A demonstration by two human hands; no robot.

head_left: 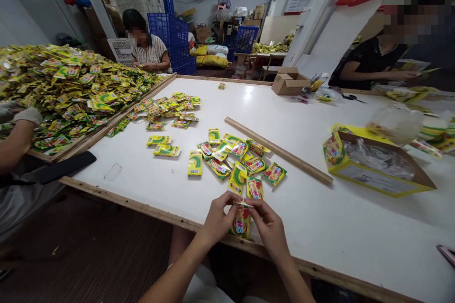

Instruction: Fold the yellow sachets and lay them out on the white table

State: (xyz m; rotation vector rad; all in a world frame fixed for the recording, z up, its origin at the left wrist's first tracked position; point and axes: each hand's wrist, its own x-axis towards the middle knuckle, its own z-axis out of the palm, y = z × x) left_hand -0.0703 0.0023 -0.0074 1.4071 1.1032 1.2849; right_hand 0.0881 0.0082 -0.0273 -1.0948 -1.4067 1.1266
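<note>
Close to the table's front edge, a small yellow and green printed carton (241, 221) is between my two hands, its flap end turned up toward me. My left hand (221, 218) pinches that end from the left. From the right, my right hand (269, 227) pinches the same end, fingertips almost meeting the left ones. Just beyond my fingers lies another carton (255, 188), part of a loose heap of similar small cartons (227, 151). One carton (195, 163) lies flat at the heap's left.
A wooden strip (277, 149) lies diagonally behind the heap. On the right sits an open display box (377, 161) holding clear plastic. More cartons (167, 109) lie back left, beside a huge pile (71, 90). Co-workers sit at the left, back and right.
</note>
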